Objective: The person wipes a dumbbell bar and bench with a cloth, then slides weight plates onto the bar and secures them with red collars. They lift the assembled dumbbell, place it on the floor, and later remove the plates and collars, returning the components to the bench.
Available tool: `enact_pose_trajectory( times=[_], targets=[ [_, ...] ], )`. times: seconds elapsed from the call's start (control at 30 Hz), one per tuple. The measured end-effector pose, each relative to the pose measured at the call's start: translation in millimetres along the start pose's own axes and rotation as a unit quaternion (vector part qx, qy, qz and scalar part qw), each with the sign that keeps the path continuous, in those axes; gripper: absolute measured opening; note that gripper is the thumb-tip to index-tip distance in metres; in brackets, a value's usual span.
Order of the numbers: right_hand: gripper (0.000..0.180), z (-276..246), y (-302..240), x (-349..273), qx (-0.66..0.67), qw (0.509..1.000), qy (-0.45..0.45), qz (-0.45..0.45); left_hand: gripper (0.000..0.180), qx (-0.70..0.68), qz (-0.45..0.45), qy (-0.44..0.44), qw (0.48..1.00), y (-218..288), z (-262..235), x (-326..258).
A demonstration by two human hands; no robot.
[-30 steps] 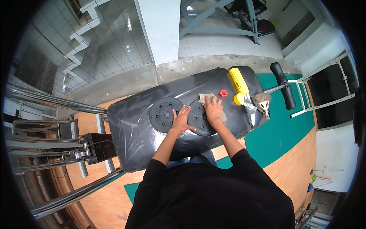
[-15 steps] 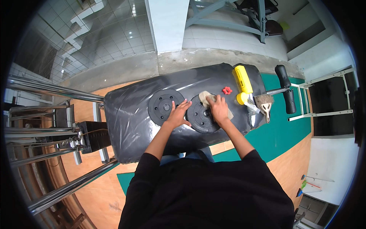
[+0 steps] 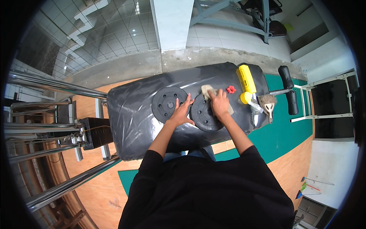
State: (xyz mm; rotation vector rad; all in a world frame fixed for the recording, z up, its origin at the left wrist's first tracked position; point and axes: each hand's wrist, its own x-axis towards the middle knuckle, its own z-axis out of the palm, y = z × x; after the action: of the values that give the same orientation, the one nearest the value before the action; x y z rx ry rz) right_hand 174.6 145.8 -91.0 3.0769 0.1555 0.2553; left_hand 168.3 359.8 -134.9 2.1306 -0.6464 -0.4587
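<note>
Two round black weight plates lie flat, side by side, on a padded bench in shiny black covering (image 3: 133, 114). My left hand (image 3: 180, 113) has its fingers spread across the gap between them, over the right edge of the left plate (image 3: 160, 105) and by the near rim of the right plate (image 3: 206, 122). A crumpled beige cloth (image 3: 207, 90) is under my right hand (image 3: 220, 105), whose bent fingers press it onto the right plate's upper right side. Part of the cloth shows beyond my knuckles.
Right of the plates are a red star-shaped knob (image 3: 231, 89), a yellow bottle (image 3: 246, 78), a yellow round cap (image 3: 245, 97) and a brush (image 3: 268, 107). A padded black roller (image 3: 291, 101) stands off the bench's right end. Chrome bars (image 3: 57, 84) and a black weight stack (image 3: 95, 133) are at left.
The view has shifted slightly, so the bench sits a little farther right. My right hand has slid a bit away from me on the cloth. The left hand stays spread between the plates.
</note>
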Motion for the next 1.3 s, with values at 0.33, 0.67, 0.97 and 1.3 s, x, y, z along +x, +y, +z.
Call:
enact_pose_trajectory(
  times=[0.33, 0.67, 0.97, 1.3],
  targets=[
    [0.044, 3.2, -22.6, -84.5, 0.082, 0.976, -0.053, -0.194, 0.144, 0.001, 0.007, 0.007, 1.000, -2.6, -0.3, -2.9],
    [0.044, 7.9, -34.8, -67.9, 0.012, 0.996, -0.018, -0.087, 0.114, 0.058, -0.011, 0.010, 0.998, 7.5, -0.1, -0.8],
    [0.045, -4.4, 15.9, -9.5, -0.062, 0.997, -0.039, -0.021, 0.117, 0.120, -0.037, 0.011, 0.992, 17.9, 1.3, 1.5],
    [0.052, -14.8, 4.4, -125.5, -0.029, 0.983, -0.068, 0.171, 0.116, 0.220, -0.129, -0.019, 0.967, 42.1, 7.6, 7.6]
  ],
)
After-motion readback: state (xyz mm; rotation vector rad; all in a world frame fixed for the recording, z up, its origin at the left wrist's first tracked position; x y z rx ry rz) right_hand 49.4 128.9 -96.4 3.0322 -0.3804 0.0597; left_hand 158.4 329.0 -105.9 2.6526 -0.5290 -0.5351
